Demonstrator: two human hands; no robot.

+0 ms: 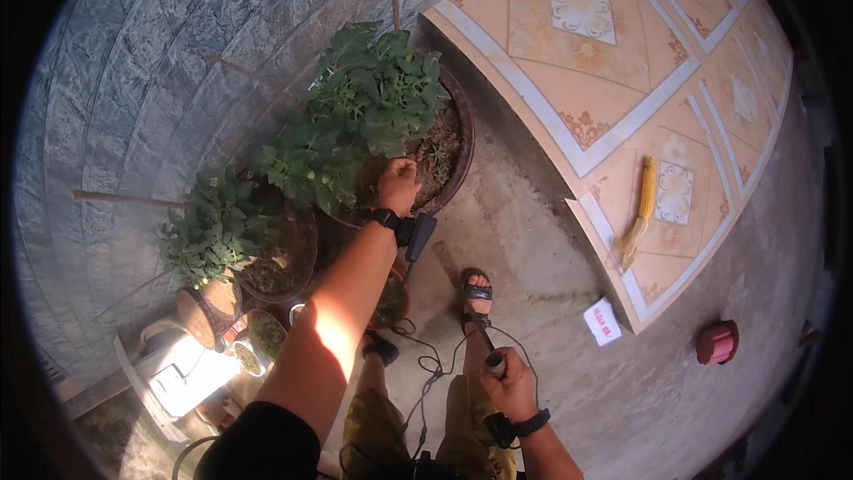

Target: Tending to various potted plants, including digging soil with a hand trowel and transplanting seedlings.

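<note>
My left hand (398,185) reaches over the soil of a large round plant pot (464,147), its fingers bent near the leaves; whether it pinches something small is hidden. Leafy green plants (380,90) fill much of that pot. My right hand (512,383) is closed around the pipe-like handle (495,361) of a tool. From the handle a dark, narrow shaft runs up toward my sandalled foot. The tool's far end cannot be made out clearly. Green fruits hang on a plant (300,170) left of my left hand.
More pots with a leafy plant (223,227) stand along the grey stone-patterned wall (153,73). A tiled ledge (493,47) holds a corn cob (646,187). On the concrete lie a white card with writing (602,322) and a pink pot (716,343). Black cables (430,367) hang near my legs.
</note>
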